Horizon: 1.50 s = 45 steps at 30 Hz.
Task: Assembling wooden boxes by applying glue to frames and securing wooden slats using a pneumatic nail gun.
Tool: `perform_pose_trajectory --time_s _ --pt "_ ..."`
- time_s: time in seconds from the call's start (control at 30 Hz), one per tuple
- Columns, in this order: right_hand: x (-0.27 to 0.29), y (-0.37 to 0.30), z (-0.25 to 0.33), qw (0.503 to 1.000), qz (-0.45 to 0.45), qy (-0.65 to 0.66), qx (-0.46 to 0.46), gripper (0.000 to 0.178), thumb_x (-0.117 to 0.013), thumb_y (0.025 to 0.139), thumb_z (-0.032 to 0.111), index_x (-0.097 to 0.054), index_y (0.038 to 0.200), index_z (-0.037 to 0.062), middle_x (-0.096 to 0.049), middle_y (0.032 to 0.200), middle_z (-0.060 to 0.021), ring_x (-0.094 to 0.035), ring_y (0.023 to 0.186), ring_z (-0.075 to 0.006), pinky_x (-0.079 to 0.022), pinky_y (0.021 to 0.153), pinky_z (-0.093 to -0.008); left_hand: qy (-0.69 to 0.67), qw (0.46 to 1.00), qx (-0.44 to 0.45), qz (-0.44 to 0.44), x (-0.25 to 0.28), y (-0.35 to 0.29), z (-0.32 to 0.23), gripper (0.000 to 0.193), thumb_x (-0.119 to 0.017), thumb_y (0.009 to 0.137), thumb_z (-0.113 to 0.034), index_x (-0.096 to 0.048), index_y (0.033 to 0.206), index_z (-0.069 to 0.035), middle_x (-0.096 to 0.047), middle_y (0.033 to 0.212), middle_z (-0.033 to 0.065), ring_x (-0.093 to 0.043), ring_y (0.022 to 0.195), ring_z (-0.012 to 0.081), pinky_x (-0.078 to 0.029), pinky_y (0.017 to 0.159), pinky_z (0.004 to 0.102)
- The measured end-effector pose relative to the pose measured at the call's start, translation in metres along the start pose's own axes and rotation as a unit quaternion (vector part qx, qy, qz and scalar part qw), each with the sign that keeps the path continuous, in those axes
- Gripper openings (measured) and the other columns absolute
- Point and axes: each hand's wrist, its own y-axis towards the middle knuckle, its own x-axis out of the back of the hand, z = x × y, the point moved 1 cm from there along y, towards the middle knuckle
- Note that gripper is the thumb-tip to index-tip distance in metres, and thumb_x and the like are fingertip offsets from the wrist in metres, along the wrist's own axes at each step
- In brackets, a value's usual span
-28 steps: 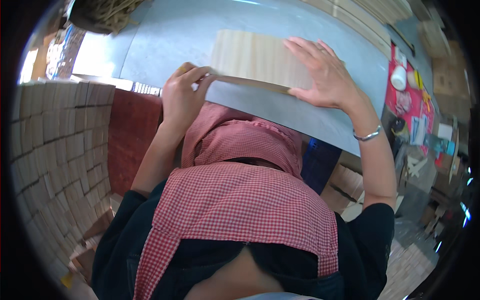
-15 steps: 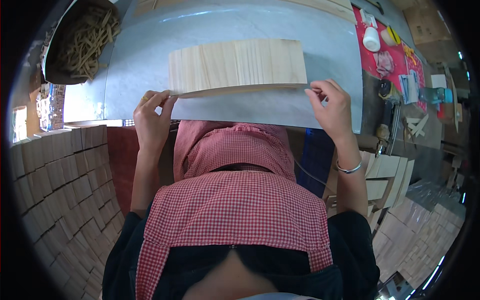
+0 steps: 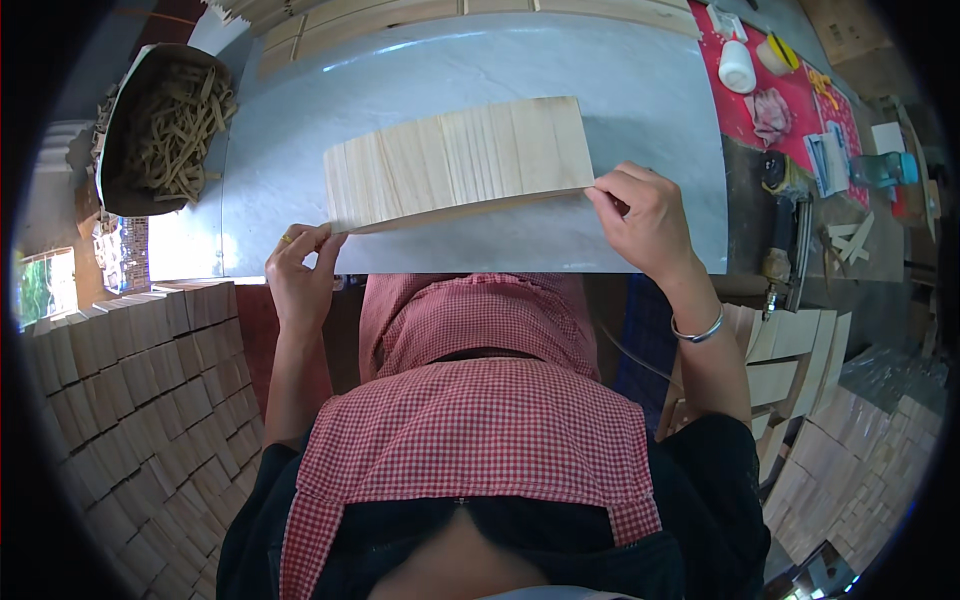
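Note:
A pale wooden board (image 3: pixel 460 160) lies at a slant over the grey tabletop (image 3: pixel 480 60), its right end farther from me than its left. My left hand (image 3: pixel 302 275) pinches the board's near left corner between thumb and fingers; a ring is on one finger. At the near right corner, my right hand (image 3: pixel 640 215) has thumb and forefinger closed on the edge, the other fingers curled in. A metal bangle circles that wrist. Under the near edge a shadowed strip shows; whether it is a second piece or the board's side, I cannot tell.
A box of thin wood strips (image 3: pixel 185 140) stands at the left. Long boards (image 3: pixel 400 15) line the table's far edge. On a red cloth (image 3: pixel 715 60) at the right are a white bottle (image 3: pixel 737 68) and a crumpled rag (image 3: pixel 768 115). Stacked wood blocks (image 3: pixel 140 390) rise at lower left.
My right hand, apart from the board before, has closed on its near right corner. The board has tilted, its left end coming nearer to me. The view has shifted slightly.

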Motion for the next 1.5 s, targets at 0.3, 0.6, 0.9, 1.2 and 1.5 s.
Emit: perform_pose_trajectory --time_s 0.3,0.6,0.9,1.2,1.5 --pt "0.115 -0.076 -0.130 0.908 -0.205 -0.316 -0.186 0.045 -0.072 0.091 0.025 -0.062 0.127 -0.0005 -0.068 0.104 -0.0199 -0.065 0.093 -0.0333 -0.054 0.085 -0.0408 0.159 0.983 -0.063 0.073 0.011 0.035 -0.077 0.037 -0.084 0.079 -0.025 -0.069 0.106 -0.005 -0.065 0.123 0.0130 -0.065 0.103 0.0257 -0.051 0.091 0.0382" --pt "0.147 -0.090 -0.209 0.852 -0.044 -0.291 -0.432 0.056 -0.075 0.084 0.037 -0.060 0.115 -0.0070 -0.069 0.089 -0.0209 -0.067 0.069 -0.0320 -0.055 0.069 -0.0401 0.098 0.929 -0.343 0.101 -0.113 0.085 -0.125 0.056 -0.086 0.068 -0.046 -0.064 0.102 -0.008 -0.055 0.138 0.0147 -0.055 0.123 0.0333 -0.038 0.110 0.0507" --pt "0.172 -0.060 -0.094 0.883 -0.087 -0.047 -0.458 0.027 -0.074 0.084 0.020 -0.064 0.090 -0.0036 -0.064 0.066 -0.0089 -0.055 0.044 -0.0147 -0.045 0.044 -0.0269 0.046 0.936 -0.330 0.110 -0.130 0.093 -0.118 0.056 -0.086 0.063 -0.041 -0.067 0.105 -0.009 -0.063 0.117 0.0120 -0.060 0.106 0.0295 -0.043 0.102 0.0445" --pt "0.107 -0.022 0.078 0.915 -0.025 0.061 -0.397 0.024 -0.079 0.085 0.013 -0.065 0.098 -0.0024 -0.065 0.070 -0.0049 -0.049 0.043 -0.0091 -0.039 0.040 -0.0230 0.038 0.939 -0.336 0.057 -0.138 0.090 -0.114 0.058 -0.085 0.063 -0.043 -0.069 0.108 -0.010 -0.063 0.113 0.0109 -0.060 0.101 0.0280 -0.043 0.098 0.0423" --pt "0.099 -0.007 0.090 0.903 0.086 0.062 -0.416 0.027 -0.079 0.086 0.017 -0.065 0.099 -0.0024 -0.064 0.071 -0.0035 -0.048 0.044 -0.0087 -0.039 0.040 -0.0222 0.037 0.943 -0.322 0.073 -0.137 0.088 -0.118 0.058 -0.085 0.064 -0.042 -0.069 0.109 -0.010 -0.064 0.110 0.0106 -0.060 0.102 0.0270 -0.042 0.099 0.0412"
